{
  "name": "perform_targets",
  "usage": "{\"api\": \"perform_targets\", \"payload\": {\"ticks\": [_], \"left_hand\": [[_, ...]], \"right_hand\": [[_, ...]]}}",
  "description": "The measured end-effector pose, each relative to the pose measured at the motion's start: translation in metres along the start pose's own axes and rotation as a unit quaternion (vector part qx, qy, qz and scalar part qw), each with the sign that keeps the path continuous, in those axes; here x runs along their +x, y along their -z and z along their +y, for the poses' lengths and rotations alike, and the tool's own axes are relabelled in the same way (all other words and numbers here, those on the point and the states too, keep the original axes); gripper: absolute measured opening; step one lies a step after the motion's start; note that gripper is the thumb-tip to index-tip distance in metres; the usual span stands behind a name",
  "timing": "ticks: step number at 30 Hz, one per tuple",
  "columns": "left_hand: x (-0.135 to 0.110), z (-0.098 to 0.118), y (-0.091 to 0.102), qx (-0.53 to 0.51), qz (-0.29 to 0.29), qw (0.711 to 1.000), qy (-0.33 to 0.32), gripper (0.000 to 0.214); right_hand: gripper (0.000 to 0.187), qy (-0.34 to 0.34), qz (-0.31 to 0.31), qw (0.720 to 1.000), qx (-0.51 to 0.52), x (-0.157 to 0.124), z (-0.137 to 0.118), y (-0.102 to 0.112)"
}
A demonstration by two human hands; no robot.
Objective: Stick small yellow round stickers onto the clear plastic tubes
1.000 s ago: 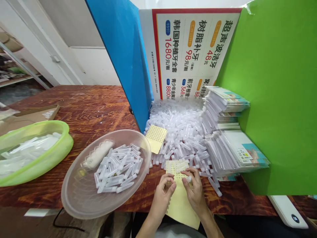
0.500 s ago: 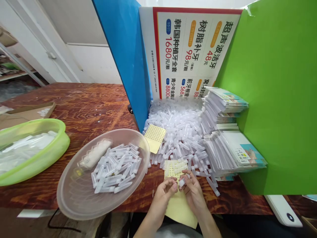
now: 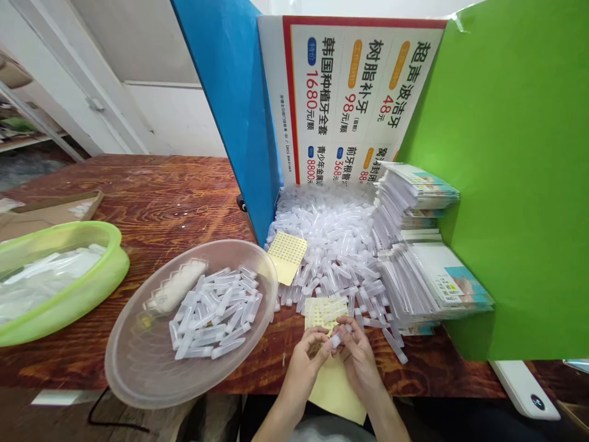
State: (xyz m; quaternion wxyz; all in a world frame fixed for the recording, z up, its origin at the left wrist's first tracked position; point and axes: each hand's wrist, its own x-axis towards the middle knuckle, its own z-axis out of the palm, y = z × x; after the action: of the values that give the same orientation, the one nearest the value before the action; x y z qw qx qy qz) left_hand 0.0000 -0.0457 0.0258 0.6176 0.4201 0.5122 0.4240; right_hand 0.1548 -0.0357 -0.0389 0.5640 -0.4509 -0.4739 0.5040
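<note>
My right hand (image 3: 356,356) is closed round a small clear plastic tube (image 3: 337,339), held just above the table's front edge. My left hand (image 3: 307,359) pinches at the tube's end, fingertips meeting the right hand's. Under both hands lies a yellow sticker sheet (image 3: 334,387) that hangs over the edge. A big heap of the same clear tubes (image 3: 331,239) lies behind it. To the left, a clear plastic bowl (image 3: 138,368) holds several tubes.
A second yellow sticker sheet (image 3: 287,255) leans on the heap. Stacked leaflets (image 3: 427,270) stand to the right. Blue (image 3: 230,92) and green (image 3: 515,184) boards and a printed poster (image 3: 354,98) wall in the spot. A green bowl (image 3: 92,282) sits at far left on the wooden table (image 3: 175,196).
My right hand lifted a tube off the sticker sheet and turned it toward my left hand, whose fingers have closed on its end. The view shifted slightly.
</note>
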Motion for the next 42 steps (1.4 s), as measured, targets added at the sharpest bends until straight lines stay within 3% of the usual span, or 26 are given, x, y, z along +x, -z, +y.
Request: {"api": "perform_targets", "payload": {"ticks": [4,7,12,17,30,42], "left_hand": [[-0.001,0.003,-0.001,0.013,0.002,1.0,0.004,0.04],[0.0,0.002,-0.001,0.021,0.005,1.0,0.001,0.041],[0.003,-0.001,0.0,0.031,0.004,1.0,-0.005,0.043],[0.003,-0.001,0.001,0.031,0.003,0.999,0.006,0.043],[0.002,0.002,0.001,0.027,0.0,0.999,0.02,0.043],[0.003,-0.003,0.001,0.021,0.009,1.0,0.013,0.044]], "right_hand": [[0.036,-0.126,0.034,0.981,0.145,-0.003,0.009,0.002],[0.034,-0.157,0.055,0.967,0.192,-0.005,0.017,0.005],[0.03,-0.166,0.067,0.96,0.214,-0.005,0.021,0.005],[0.04,-0.162,0.075,0.959,0.221,-0.003,0.016,-0.002],[0.031,-0.17,0.076,0.958,0.217,-0.001,0.012,-0.003],[0.028,-0.195,0.051,0.952,0.229,0.008,-0.017,-0.016]]}}
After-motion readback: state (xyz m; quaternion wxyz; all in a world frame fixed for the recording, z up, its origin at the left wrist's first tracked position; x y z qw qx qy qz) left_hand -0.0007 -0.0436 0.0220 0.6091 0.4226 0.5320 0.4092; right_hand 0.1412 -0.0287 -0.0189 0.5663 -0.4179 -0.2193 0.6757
